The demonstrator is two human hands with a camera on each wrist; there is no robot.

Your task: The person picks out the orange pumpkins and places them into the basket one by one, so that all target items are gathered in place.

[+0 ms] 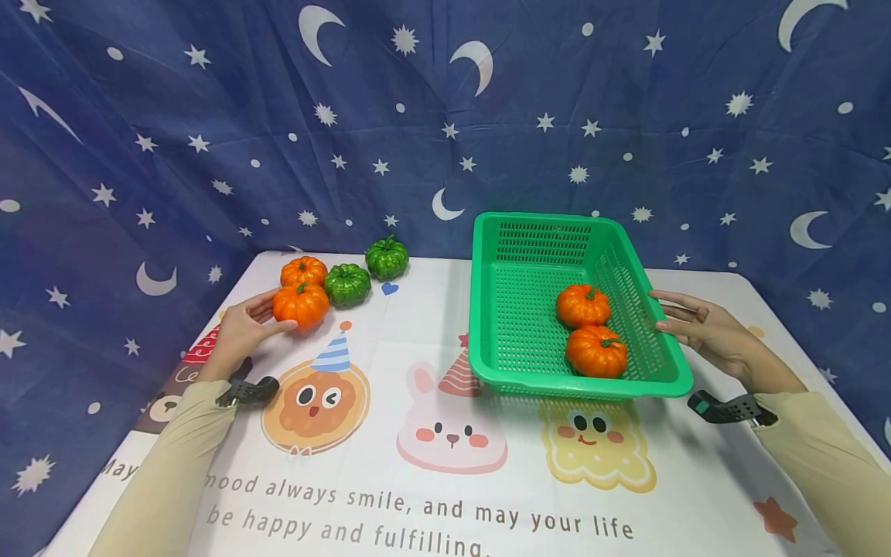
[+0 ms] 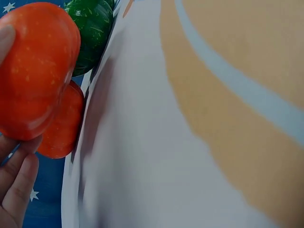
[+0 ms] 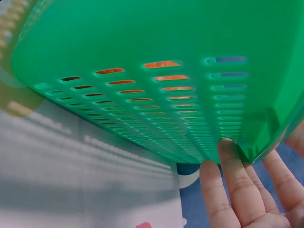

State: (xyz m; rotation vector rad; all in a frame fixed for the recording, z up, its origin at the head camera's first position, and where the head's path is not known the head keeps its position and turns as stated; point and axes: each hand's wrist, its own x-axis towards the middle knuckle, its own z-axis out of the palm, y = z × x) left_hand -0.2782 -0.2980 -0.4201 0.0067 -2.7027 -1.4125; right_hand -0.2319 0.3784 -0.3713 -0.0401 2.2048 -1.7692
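My left hand [image 1: 240, 331] grips an orange pumpkin [image 1: 301, 307] between its thumb and fingers, at the left of the table. In the left wrist view that pumpkin [image 2: 38, 71] appears large, with fingertips beneath it. Just behind it sits another orange pumpkin [image 1: 303, 271]. Two green pumpkins, a nearer one [image 1: 347, 285] and a farther one [image 1: 387, 257], are to its right. My right hand [image 1: 717, 336] holds the right rim of a green plastic basket [image 1: 480, 309]; the right wrist view shows fingers [image 3: 240, 190] against its outer wall. Two orange pumpkins [image 1: 583, 306] lie inside the basket.
A white cloth [image 1: 431, 309] with cartoon prints and lettering covers the table. Behind it hangs a dark blue curtain [image 1: 390, 93] with moons and stars. Each wrist carries a black camera strap [image 1: 247, 391].
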